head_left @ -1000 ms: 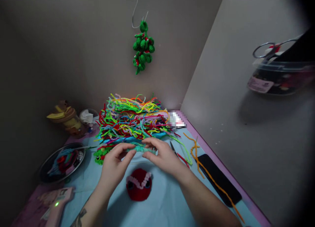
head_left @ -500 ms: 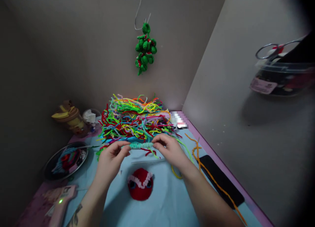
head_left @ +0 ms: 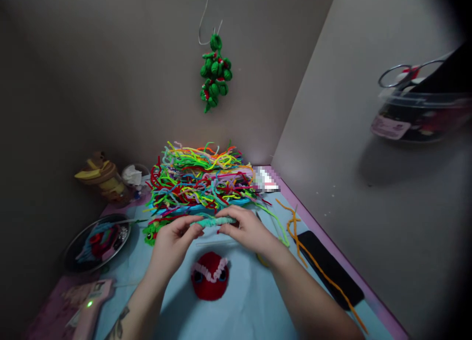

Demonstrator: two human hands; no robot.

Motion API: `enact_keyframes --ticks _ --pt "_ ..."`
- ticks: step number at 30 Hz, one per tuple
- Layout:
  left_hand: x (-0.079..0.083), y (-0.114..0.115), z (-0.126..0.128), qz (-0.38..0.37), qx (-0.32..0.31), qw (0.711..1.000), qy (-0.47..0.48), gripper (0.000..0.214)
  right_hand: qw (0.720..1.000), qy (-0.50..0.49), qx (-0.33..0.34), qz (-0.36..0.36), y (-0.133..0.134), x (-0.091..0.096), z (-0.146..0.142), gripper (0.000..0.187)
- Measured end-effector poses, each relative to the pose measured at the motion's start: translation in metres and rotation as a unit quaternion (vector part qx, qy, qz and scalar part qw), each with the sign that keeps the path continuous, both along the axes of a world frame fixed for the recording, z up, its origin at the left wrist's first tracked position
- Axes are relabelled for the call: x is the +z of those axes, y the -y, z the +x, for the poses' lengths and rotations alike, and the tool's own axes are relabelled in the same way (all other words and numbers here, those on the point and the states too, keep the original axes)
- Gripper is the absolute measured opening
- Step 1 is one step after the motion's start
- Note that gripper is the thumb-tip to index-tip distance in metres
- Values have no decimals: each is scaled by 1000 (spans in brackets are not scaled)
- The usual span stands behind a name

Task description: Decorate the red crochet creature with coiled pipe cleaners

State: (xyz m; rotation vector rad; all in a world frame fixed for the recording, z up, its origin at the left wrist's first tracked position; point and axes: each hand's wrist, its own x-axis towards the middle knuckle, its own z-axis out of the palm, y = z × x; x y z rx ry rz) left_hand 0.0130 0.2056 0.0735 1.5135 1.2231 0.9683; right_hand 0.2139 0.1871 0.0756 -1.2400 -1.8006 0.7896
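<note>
My left hand (head_left: 171, 241) and my right hand (head_left: 246, 229) both pinch a teal coiled pipe cleaner (head_left: 211, 222), held level between them above the blue mat (head_left: 243, 305). The left fingers close on its left end, the right fingers wrap its right end. Just below my hands lies a red fuzzy ball with a white zigzag mouth and dark eyes (head_left: 210, 276). A thin clear stick (head_left: 214, 242) lies on the mat under the coil. Behind my hands is a big heap of pipe cleaners in many colours (head_left: 199, 180).
A metal dish with scraps (head_left: 96, 241) sits at left, a pink glue gun with a green light (head_left: 86, 305) at lower left. A black phone (head_left: 330, 268) and orange pipe cleaners (head_left: 295, 227) lie at right. A green ornament (head_left: 215, 72) hangs on the back wall. A clear tub with scissors (head_left: 420, 108) sits at right.
My hands moved closer together along the teal coil and dropped slightly; the coil looks shorter between my fingers than half a second ago.
</note>
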Motion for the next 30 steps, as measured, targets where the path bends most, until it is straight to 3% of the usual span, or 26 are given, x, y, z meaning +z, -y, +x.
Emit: enact_keyframes --ticks 3,10,15,20,25,30 --pt "3 0 -3 0 -6 1000 -10 35 1000 3 12 5 0 2 1 11" --pt "12 -1 -6 24 23 999 -25 30 998 -8 -63 27 1 7 5 8" --pt "8 0 0 26 -32 998 -45 37 999 7 -38 39 0 5 2 10" --pt "6 1 0 25 -7 999 -24 31 996 50 -57 49 0 3 4 11" --pt "0 5 6 31 -36 998 -28 26 994 84 -10 72 5 2 -5 24" --pt "-3 7 9 54 -40 998 -10 28 994 85 11 70 6 2 -11 15"
